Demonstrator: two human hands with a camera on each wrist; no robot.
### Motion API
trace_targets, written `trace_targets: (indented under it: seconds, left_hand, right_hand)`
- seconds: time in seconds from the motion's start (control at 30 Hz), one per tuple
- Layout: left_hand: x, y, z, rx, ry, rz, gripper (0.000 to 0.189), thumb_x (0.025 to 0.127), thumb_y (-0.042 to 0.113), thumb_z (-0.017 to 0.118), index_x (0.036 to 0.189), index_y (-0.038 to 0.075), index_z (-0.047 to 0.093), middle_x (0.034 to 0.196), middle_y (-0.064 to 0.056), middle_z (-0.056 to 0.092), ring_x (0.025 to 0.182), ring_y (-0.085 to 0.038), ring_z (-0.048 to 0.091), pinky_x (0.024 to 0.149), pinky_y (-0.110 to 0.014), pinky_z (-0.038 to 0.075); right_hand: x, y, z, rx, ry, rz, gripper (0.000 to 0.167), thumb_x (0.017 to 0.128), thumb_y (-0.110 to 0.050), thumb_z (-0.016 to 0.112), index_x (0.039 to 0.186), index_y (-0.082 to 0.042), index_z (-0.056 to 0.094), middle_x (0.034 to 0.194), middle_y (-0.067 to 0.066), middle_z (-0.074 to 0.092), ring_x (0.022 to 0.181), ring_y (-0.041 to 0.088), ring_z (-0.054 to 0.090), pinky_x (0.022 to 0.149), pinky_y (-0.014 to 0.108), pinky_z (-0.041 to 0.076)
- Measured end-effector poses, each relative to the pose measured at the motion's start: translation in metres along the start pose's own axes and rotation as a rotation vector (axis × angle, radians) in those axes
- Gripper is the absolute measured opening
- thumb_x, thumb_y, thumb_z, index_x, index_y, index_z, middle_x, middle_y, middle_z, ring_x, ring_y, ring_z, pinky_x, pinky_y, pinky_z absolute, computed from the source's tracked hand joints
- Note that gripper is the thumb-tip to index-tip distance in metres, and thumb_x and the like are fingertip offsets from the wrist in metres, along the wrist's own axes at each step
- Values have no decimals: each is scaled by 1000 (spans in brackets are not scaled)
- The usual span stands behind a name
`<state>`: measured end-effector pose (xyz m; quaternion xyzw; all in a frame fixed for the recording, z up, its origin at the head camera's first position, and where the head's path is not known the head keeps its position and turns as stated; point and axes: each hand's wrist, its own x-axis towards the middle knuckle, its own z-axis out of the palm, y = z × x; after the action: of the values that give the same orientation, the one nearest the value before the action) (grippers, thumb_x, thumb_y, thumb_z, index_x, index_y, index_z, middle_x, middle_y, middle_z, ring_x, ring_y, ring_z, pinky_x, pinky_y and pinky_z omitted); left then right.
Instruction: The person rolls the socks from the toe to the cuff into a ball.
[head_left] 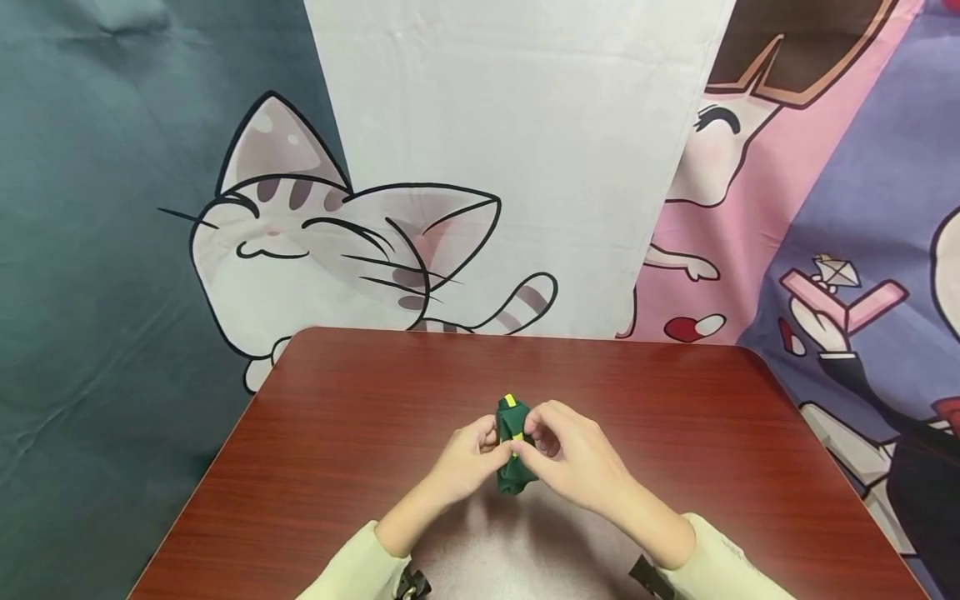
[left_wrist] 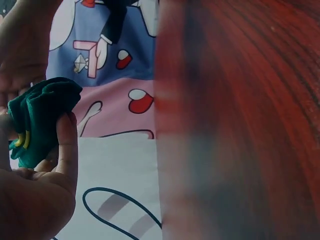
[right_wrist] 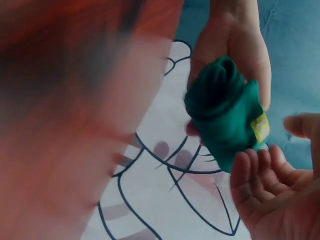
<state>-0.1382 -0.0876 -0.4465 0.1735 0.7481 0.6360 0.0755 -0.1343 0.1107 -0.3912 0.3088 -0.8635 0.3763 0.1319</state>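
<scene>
A small roll of dark green cloth (head_left: 514, 477) is held up between both hands over the table, with a yellow strip (head_left: 511, 401) at its far end and another bit of yellow midway. My left hand (head_left: 463, 460) grips the roll from its left side; in the left wrist view its thumb lies along the green cloth (left_wrist: 44, 112). From the right, my right hand (head_left: 581, 457) has curled fingers at the roll and its thumb near the middle yellow patch. The right wrist view shows the spiral end of the cloth (right_wrist: 225, 120) and a yellow tag (right_wrist: 260, 128).
Under the hands is a reddish-brown wooden table (head_left: 360, 392) with rounded far corners. Behind it hangs a backdrop with a cartoon cat (head_left: 300, 225) and other cartoon figures. Dark bands with small fittings sit at both light sleeves (head_left: 367, 567).
</scene>
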Motion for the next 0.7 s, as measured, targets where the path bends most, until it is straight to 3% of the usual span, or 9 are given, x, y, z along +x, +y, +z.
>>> trace_targets:
  seconds: [0.37, 0.7]
  left_hand:
    - [-1, -5, 3, 22, -2, -35, 29, 98, 19, 61, 119, -2, 62, 109, -13, 75, 95, -12, 73, 82, -23, 57]
    - [-2, -5, 4, 41, 33, -43, 29, 97, 19, 65, 118, -1, 63, 108, -12, 76, 92, -15, 73, 79, -23, 57]
  right_hand:
    - [16, -2, 3, -184, -95, 112, 28, 80, -31, 81, 77, -24, 54, 67, -10, 48, 56, 1, 43, 48, 20, 35]
    - [22, -6, 4, -252, -155, 208, 28, 79, -35, 79, 75, -26, 52, 65, -10, 48, 53, 4, 43, 46, 23, 34]
